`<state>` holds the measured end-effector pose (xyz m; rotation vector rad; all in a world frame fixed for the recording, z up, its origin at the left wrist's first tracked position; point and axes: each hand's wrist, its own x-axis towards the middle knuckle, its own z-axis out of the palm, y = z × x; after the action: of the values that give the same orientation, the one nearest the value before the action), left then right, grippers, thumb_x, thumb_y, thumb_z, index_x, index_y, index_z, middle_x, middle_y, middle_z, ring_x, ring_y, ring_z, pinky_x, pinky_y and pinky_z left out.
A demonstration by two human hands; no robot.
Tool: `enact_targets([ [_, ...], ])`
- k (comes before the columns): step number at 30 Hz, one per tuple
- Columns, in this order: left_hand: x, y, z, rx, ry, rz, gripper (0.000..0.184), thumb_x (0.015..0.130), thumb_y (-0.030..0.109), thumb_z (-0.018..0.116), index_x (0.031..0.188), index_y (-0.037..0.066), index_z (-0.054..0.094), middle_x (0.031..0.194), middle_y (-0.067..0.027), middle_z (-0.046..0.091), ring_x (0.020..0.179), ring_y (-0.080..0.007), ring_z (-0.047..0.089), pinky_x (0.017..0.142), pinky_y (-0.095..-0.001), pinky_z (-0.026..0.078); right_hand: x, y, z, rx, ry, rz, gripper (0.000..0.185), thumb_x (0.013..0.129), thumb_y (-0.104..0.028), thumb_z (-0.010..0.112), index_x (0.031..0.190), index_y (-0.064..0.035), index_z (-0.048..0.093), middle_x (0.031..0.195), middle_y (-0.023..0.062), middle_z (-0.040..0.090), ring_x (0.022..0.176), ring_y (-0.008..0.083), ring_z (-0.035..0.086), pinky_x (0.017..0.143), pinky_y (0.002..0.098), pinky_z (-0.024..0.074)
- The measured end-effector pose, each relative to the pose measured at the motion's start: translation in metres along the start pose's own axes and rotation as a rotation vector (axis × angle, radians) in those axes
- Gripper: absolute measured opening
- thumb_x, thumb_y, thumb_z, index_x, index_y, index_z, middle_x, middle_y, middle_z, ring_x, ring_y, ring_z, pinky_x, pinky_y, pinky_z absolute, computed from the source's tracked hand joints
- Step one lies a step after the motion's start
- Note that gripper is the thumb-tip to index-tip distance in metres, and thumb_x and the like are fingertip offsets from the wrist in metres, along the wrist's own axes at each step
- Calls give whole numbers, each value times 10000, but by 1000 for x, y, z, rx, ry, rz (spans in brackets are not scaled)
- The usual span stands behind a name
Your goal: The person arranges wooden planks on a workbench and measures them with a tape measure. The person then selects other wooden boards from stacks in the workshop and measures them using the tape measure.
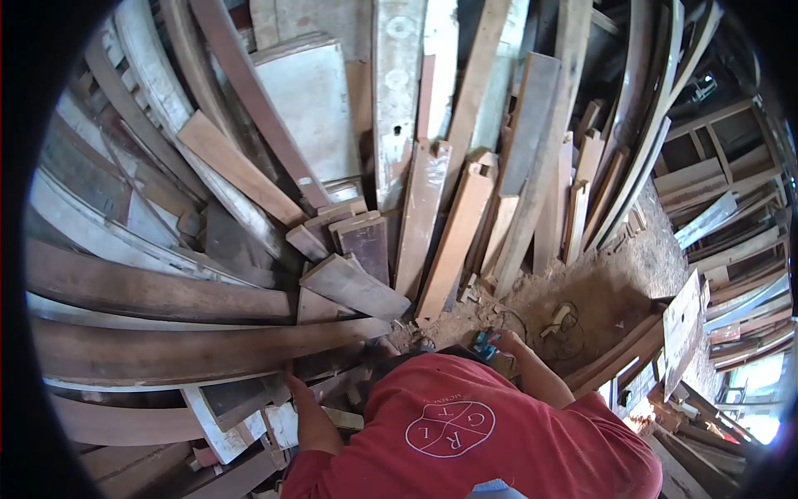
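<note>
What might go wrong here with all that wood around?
The leaning boards might slide or topple if knocked. The left hand is right by a long plank, so fingers could get pinched if it shifts. The teal tool in the right hand might catch on nearby wood.

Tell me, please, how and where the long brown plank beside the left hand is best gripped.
The long brown plank is probably best held by its edges near the right end, coming from the wearer's side. It stretches far leftward, that end lies near the red shirt, and another plank runs along its far side.
</note>
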<state>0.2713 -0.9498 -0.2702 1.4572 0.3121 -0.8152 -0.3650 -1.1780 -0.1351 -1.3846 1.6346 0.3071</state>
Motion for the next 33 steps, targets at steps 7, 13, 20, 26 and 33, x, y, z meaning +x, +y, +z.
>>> enact_targets([
  [7,-36,14,33,-2,-36,-103,590,817,434,673,1316,128,605,1338,-59,601,1253,-273,517,1087,-459,355,21,147,0,-282,-36,-276,322,893,-208,714,1187,-76,695,1062,107,751,891,202,733,742,372,613],
  [13,7,-8,32,309,-87,294,520,864,406,620,1313,153,549,1350,-14,538,1325,-204,400,1130,-435,240,18,200,-13,-83,-146,37,398,852,-254,730,1246,-214,690,1298,-32,679,1173,167,628,929,319,547],
  [20,-46,-9,96,469,-9,-9,431,951,344,512,1284,89,612,1356,-123,594,1280,-301,519,1095,-480,354,-44,119,-32,261,177,134,346,868,-295,684,1178,-144,720,1037,75,764,829,262,728,757,402,589],
  [26,-79,-42,95,1516,-274,218,417,986,302,461,1294,78,631,1379,-155,594,1289,-337,541,1102,-493,380,39,207,40,-815,98,-604,314,889,-222,705,1171,-88,673,885,104,729,749,235,732,635,408,576],
  [33,-145,-53,1,1854,-268,114,417,1020,259,408,1299,64,650,1395,-190,595,1293,-377,564,1099,-506,416,69,164,42,-223,-162,-381,302,896,-217,700,1169,-91,663,879,99,722,728,226,723,593,382,538],
])
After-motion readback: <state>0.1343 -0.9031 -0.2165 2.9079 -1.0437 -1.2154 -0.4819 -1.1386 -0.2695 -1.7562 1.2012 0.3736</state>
